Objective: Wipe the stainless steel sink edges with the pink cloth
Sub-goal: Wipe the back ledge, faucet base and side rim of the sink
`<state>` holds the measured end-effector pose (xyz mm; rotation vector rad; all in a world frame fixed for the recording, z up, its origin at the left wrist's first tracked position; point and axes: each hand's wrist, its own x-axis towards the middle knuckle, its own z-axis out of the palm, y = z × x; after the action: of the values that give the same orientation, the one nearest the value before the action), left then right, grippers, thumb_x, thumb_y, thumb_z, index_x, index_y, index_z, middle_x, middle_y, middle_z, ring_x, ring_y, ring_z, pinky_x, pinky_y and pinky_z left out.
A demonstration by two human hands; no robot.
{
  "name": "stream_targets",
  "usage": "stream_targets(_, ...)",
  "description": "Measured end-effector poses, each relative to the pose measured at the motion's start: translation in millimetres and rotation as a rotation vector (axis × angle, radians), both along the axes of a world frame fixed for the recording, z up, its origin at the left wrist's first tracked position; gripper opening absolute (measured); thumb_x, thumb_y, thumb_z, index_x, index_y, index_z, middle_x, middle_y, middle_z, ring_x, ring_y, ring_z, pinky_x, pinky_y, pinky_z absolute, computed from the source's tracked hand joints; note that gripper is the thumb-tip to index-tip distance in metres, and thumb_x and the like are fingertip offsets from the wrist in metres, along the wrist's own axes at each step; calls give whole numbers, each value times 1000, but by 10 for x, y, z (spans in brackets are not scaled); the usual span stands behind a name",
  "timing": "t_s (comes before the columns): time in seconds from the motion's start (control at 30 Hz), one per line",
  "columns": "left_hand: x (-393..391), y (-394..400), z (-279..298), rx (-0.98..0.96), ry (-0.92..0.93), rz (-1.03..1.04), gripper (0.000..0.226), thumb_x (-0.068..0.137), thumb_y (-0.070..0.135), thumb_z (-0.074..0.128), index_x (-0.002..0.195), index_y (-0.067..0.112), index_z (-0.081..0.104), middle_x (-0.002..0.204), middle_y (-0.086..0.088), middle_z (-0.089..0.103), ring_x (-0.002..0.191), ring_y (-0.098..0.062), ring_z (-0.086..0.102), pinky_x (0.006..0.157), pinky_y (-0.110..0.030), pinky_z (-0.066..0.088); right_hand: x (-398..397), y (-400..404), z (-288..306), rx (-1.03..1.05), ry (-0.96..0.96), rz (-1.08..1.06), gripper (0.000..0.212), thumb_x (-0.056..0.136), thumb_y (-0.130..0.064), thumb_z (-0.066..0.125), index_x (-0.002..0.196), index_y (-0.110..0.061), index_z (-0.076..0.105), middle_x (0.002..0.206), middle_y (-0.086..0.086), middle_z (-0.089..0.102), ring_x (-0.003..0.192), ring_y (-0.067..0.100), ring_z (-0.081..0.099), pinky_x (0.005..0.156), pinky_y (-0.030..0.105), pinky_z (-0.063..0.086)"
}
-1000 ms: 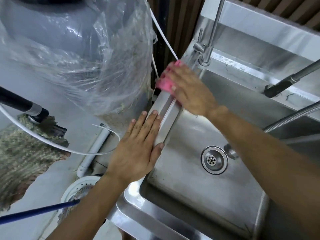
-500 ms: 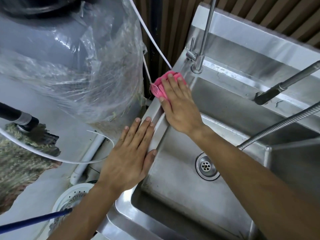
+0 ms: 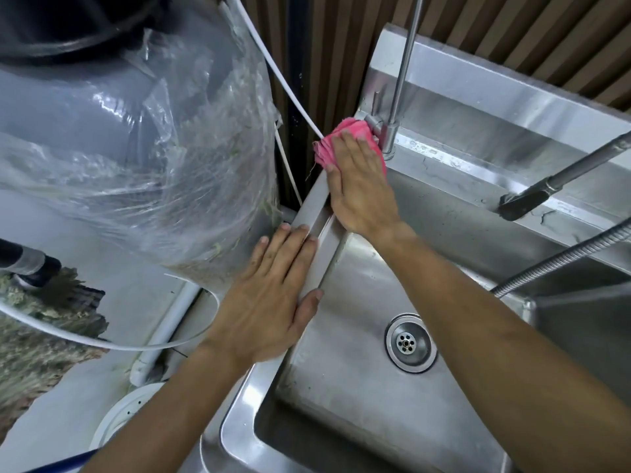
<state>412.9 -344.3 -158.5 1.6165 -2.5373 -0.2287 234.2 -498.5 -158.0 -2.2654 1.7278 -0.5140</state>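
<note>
pink cloth [image 3: 345,139] sits bunched at the far left corner of the stainless steel sink [image 3: 358,387], on the rim just beside the base of the thin tap [image 3: 392,107]. right hand [image 3: 360,189] lies flat on top of it, fingers [image 3: 351,148] straight and together, pressing the cloth down onto the metal rather than clutching it; cloth edges poke out past the fingertips and to the left. left hand [image 3: 269,302] rests palm down on the left sink edge [image 3: 319,230] nearer the person, fingers extended and relaxed, thumb over the inner side of the rim, holding nothing. drain [image 3: 409,343] shows in the basin floor between the 2 forearms. a dark-tipped spray head [image 3: 522,201] and a ribbed metal hose [image 3: 560,257] reach in from the right. left of the sink stands a grey bin [image 3: 68,107] draped in clear plastic [image 3: 177,158], with a white tube [image 3: 283,83] running past it toward the cloth
</note>
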Motion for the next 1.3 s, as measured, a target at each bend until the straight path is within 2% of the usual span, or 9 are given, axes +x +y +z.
stream_targets(0.1, -25, -39, -65, 10, -35, -9, 69, 107, 50, 23, 165, 12, 22, 175, -7, 9, 162, -27, 2, 130, -48, 12, 47, -286, 29, -36, 71, -14, 55, 112, -29, 27, 161, -4, 26, 170, 16, 20, 160, 31, 10, 130, 38, 0)
stream_targets(0.23, -17, 6, -82, -22, -44, 2, 68, 108, 50, 26, 164, 11, 24, 174, -7, 11, 162, -26, 6, 129, -50, 16, 212, -555, 94, 23, 89, -94, 58, 108, -20, 30, 161, 0, 19, 171, 19, 13, 160, 33, 3, 130, 41, -3)
stream_targets(0.37, -8, -15, -84, -13, -46, -2, 69, 107, 50, 26, 164, 12, 23, 174, -6, 11, 162, -25, 6, 129, -50, 15, 257, -621, 112, 18, 39, -140, 58, 106, -18, 34, 160, -1, 24, 170, 17, 18, 160, 32, 6, 129, 39, -3)
stream_targets(0.47, -4, 0, -81, -4, -51, -9, 69, 108, 51, 24, 165, 12, 22, 175, -6, 10, 162, -25, 4, 130, -50, 13, 227, -487, 57, 1, -46, -166, 56, 108, -20, 34, 160, -2, 27, 170, 16, 21, 160, 30, 9, 131, 38, 1)
stream_targets(0.63, -16, -12, -73, 19, -59, -2, 69, 108, 51, 23, 166, 13, 18, 175, -4, 6, 162, -23, 0, 130, -50, 13, 376, 255, 35, 61, -147, -233, 60, 111, -25, 29, 164, -6, 11, 173, 12, 5, 160, 25, -3, 131, 38, -4)
stream_targets(0.8, -30, -6, -82, 7, -58, 5, 68, 108, 50, 26, 165, 13, 21, 175, -5, 8, 162, -24, 2, 129, -52, 17, 219, 92, -5, 31, -11, -125, 63, 110, -34, 23, 164, -6, 10, 173, 14, 4, 160, 28, -4, 131, 43, -2)
stream_targets(0.93, -28, -22, -76, 9, -41, -2, 68, 108, 49, 26, 164, 11, 26, 175, -5, 11, 162, -24, 4, 129, -52, 16, 11, -322, 15, 7, 2, -76, 59, 111, -34, 26, 164, -10, 18, 173, 12, 10, 160, 27, 3, 129, 35, -3)
stream_targets(1.13, -27, -28, -81, 12, -25, -3, 68, 108, 48, 26, 165, 12, 22, 175, -5, 7, 162, -23, 0, 129, -51, 15, 132, 517, -23, 65, -173, -69, 57, 113, -34, 22, 165, -14, 9, 174, 5, 2, 160, 18, -7, 128, 32, -13)
stream_targets(1.3, -18, -9, -100, -19, -20, -9, 66, 108, 46, 27, 164, 11, 24, 174, -7, 10, 162, -26, 4, 128, -53, 19, 28, 648, -36, 124, -89, 73, 59, 113, -37, 21, 165, -18, 2, 174, 2, -5, 159, 16, -12, 130, 37, -9)
